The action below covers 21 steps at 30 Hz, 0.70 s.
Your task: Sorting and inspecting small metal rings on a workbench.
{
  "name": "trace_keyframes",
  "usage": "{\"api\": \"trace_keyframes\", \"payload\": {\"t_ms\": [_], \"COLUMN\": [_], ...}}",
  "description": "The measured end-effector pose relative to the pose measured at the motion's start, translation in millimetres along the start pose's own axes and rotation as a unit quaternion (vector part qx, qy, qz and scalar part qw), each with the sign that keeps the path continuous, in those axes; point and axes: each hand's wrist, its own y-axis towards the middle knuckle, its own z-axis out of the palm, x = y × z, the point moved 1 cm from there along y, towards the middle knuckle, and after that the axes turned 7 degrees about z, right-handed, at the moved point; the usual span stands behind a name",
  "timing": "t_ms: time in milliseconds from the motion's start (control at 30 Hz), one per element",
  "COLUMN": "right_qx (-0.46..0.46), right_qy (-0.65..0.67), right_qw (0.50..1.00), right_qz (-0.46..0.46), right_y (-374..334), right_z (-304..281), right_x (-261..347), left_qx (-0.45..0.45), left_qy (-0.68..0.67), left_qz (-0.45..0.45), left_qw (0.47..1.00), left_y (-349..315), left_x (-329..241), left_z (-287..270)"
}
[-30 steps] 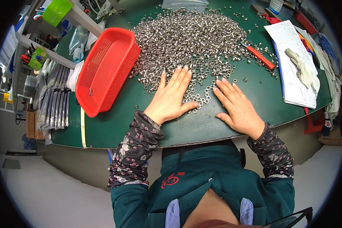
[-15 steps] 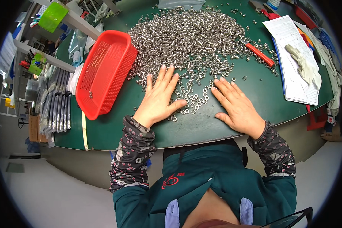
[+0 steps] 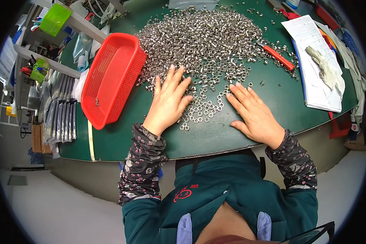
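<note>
A wide heap of small silvery metal rings [image 3: 199, 38] covers the far middle of the green table [image 3: 215, 142]. Its near edge thins into a single layer of loose rings [image 3: 205, 106] between my hands. My left hand [image 3: 166, 101] lies palm down with fingers spread, its fingertips on the heap's near left edge. Palm down on the table, my right hand [image 3: 254, 114] has its fingers stretched out; the fingertips touch the right side of the loose rings. Neither hand holds anything. What lies under the palms is hidden.
Left of the heap stands a red perforated plastic basket [image 3: 110, 81] with a few rings inside. A red-handled tool [image 3: 278, 57] lies at the heap's right edge. Farther right are papers on a clipboard [image 3: 309, 53] and a whitish glove [image 3: 324, 69]. Stacked plastic-wrapped packs [image 3: 61, 110] sit far left.
My left hand has shifted slightly left and up, and its thumb has drawn in toward the fingers, uncovering some loose rings. The right hand has stayed in place.
</note>
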Motion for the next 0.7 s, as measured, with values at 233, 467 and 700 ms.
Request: {"api": "trace_keyframes", "payload": {"t_ms": [233, 467, 700], "right_qx": [0.000, -0.037, -0.148], "right_qy": [-0.005, 0.044, 0.118], "right_qw": [1.000, 0.998, 0.980], "right_qz": [0.000, -0.003, -0.060], "right_y": [1.8, 4.0, 48.2], "right_z": [0.0, -5.1, -24.1], "right_x": [-0.1, -2.1, 15.0], "left_qx": [-0.050, 0.001, -0.141], "left_qy": [-0.017, -0.048, -0.116], "left_qz": [-0.007, -0.032, 0.014], "left_qw": [0.999, 0.998, 0.983], "left_y": [19.1, 24.4, 19.8], "left_x": [3.3, 7.2, 10.3], "left_z": [6.3, 6.0, 0.6]}}
